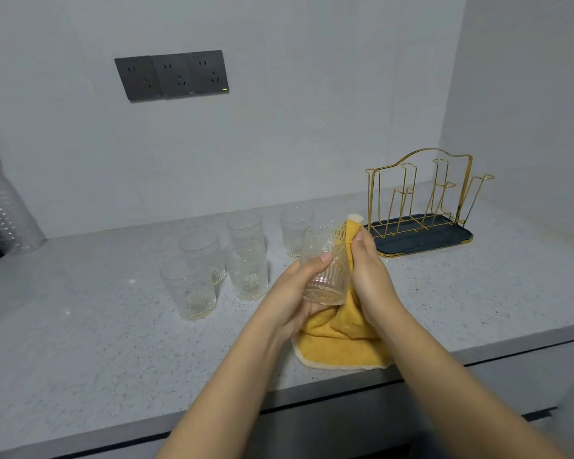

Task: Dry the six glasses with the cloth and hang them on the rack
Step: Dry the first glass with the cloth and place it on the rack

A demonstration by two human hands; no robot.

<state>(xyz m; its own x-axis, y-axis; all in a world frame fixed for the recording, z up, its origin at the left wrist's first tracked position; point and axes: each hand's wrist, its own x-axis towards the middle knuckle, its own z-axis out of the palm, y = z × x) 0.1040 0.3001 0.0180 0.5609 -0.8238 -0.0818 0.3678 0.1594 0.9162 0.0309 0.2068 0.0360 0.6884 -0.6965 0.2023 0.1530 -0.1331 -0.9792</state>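
Six glasses: five stand on the table; left hand grips one glass, right hand pinches the one cloth, partly hidden.

Ribbed clear glass (fluffy cloth)

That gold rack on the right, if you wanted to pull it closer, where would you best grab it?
Probably by the arched top bar of the gold rack, reaching down from above. That bar is the highest part, runs across the whole frame and stands free of the upright pegs, so fingers can curl round it. The dark tray beneath looks low and flat on the counter, offering little edge to hold.
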